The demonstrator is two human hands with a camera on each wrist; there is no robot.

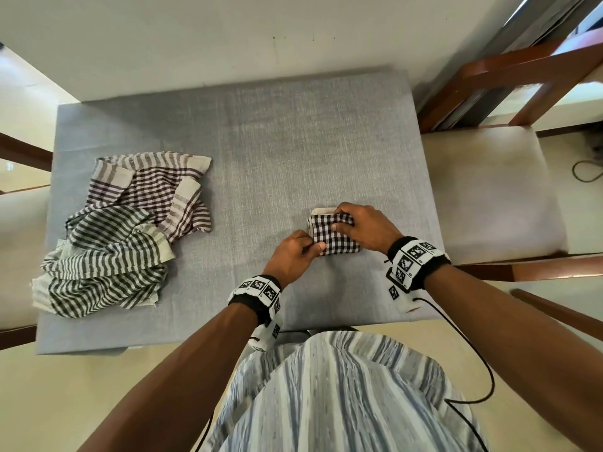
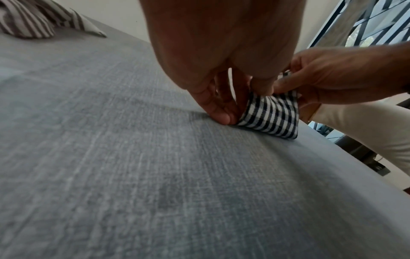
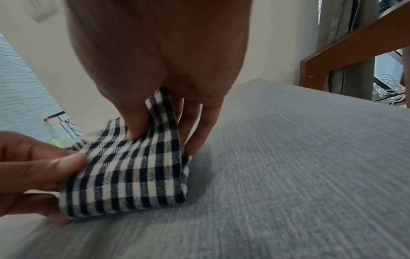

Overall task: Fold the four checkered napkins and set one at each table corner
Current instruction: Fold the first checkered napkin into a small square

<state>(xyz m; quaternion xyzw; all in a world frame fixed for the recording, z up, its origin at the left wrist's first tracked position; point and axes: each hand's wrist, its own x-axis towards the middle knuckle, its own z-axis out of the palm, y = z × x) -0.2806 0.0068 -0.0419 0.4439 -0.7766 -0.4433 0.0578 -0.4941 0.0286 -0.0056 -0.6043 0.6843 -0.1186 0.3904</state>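
A small folded black-and-white checkered napkin [image 1: 332, 234] [image 2: 272, 117] [image 3: 133, 173] lies right of centre on the grey-clothed table [image 1: 261, 141]. My left hand [image 1: 290, 256] [image 2: 221, 98] pinches its near-left edge between thumb and fingers. My right hand [image 1: 362, 228] [image 3: 164, 112] grips its far-right side, thumb on top and fingers curled under the fold. A loose heap of unfolded napkins lies at the left: a brown-striped one [image 1: 153, 187] [image 2: 33, 19] and a dark green checkered one [image 1: 107, 265].
Wooden chairs with cream seats stand on the right [image 1: 483, 187] and left [image 1: 19, 243] of the table. A black cable [image 1: 470, 353] runs from my right wristband past the table's near edge. A wall lies behind the table.
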